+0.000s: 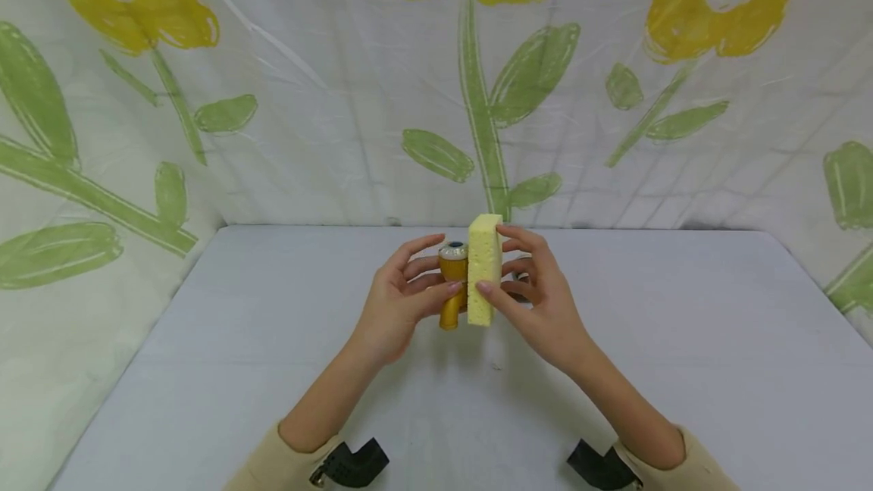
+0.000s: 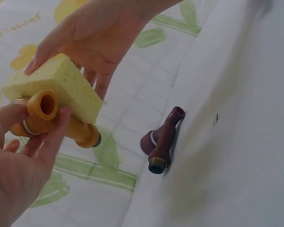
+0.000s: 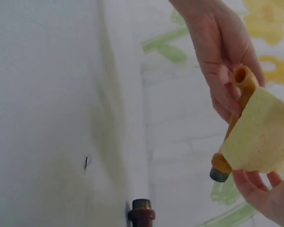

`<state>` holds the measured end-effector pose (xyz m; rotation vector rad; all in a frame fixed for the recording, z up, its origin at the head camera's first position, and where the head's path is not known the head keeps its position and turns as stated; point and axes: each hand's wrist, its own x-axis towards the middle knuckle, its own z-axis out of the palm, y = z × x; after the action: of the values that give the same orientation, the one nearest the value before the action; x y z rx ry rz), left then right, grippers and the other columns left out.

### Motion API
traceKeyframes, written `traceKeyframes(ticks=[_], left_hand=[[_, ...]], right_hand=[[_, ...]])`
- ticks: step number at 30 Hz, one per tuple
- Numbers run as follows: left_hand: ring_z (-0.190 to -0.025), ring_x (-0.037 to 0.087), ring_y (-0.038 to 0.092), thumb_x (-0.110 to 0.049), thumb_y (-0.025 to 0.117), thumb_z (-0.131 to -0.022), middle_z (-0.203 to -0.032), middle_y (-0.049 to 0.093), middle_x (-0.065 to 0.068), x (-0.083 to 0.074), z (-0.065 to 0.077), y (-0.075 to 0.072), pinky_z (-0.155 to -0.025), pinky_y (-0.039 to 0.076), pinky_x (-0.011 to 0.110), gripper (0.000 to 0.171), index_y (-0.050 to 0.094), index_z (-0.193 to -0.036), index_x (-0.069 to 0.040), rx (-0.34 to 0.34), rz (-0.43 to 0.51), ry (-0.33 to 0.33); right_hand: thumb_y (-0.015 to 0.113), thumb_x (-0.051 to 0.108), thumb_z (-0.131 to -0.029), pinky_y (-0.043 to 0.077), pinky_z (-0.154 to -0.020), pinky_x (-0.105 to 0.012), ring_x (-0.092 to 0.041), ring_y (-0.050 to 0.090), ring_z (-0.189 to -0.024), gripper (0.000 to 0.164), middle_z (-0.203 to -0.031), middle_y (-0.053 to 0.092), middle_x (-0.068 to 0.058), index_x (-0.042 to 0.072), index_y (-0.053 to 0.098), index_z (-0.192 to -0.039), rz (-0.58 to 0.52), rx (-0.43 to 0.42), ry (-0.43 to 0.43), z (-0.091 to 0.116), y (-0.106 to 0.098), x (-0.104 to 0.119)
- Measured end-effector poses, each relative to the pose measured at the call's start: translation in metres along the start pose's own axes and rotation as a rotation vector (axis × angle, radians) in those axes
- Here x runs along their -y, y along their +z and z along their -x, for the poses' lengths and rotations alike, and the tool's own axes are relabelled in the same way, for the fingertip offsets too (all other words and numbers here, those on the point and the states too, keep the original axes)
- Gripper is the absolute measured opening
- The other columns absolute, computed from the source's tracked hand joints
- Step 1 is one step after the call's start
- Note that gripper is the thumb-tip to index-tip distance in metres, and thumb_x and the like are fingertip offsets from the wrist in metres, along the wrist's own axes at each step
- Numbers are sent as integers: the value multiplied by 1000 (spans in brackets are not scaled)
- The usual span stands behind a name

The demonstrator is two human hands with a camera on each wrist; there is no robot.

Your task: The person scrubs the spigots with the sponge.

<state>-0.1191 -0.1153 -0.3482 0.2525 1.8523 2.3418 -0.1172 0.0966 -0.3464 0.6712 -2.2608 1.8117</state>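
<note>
An orange branched pipe fitting (image 1: pixel 450 273) with an open round end (image 2: pixel 43 105) is pinched between the thumb and fingers of my left hand (image 1: pixel 398 294). My right hand (image 1: pixel 546 301) grips a pale yellow sponge (image 1: pixel 483 271) by its sides, thumb on the near face. The sponge lies flat along the fitting's side, covering part of it in the right wrist view. Both are raised above the table, close together in front of me.
A dark red pipe fitting (image 2: pixel 163 142) with a threaded end lies on the white table (image 1: pixel 204 400), mostly hidden behind my right hand in the head view. Beyond the table's back edge hangs a white sheet (image 1: pixel 307 135) printed with yellow flowers.
</note>
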Motion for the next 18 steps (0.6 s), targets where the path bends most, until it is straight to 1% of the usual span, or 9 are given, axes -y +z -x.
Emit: traceKeyframes(ticks=[2,4,7,11,18], left_hand=[[-109,20,72,10,65,-98,-133,66,17,0,1,0,-81,66,36,54,48,-147,-5,-2,-6,8],[-107,20,72,10,64,-98,-132,66,18,1,1,0,-79,66,37,48,48,-141,-3,10,-9,18],[-106,21,73,10,64,-98,-134,65,21,0,1,1,-78,67,40,42,49,-136,-1,43,-15,24],[-105,23,74,11,64,-98,-136,62,25,0,1,1,-77,67,46,41,50,-135,2,82,-22,25],[-106,24,74,10,65,-98,-135,63,25,0,1,1,-78,67,47,42,51,-136,3,67,-29,20]], right_hand=[[74,-7,-94,61,-85,-25,-19,63,-100,69,-136,49,-14,13,45,-153,-4,6,-12,0,0,1],[73,-7,-94,61,-85,-24,-19,64,-101,68,-136,49,-14,13,45,-153,-6,8,-15,0,-1,1],[73,-6,-95,60,-85,-23,-19,65,-101,68,-134,49,-13,15,45,-154,-5,5,11,-3,-5,1],[72,-3,-97,59,-85,-21,-20,65,-101,68,-132,48,-11,18,43,-155,-13,4,58,-6,-10,0],[71,-5,-97,59,-82,-23,-21,64,-101,69,-131,47,-10,14,41,-156,-56,13,48,-6,-11,1]])
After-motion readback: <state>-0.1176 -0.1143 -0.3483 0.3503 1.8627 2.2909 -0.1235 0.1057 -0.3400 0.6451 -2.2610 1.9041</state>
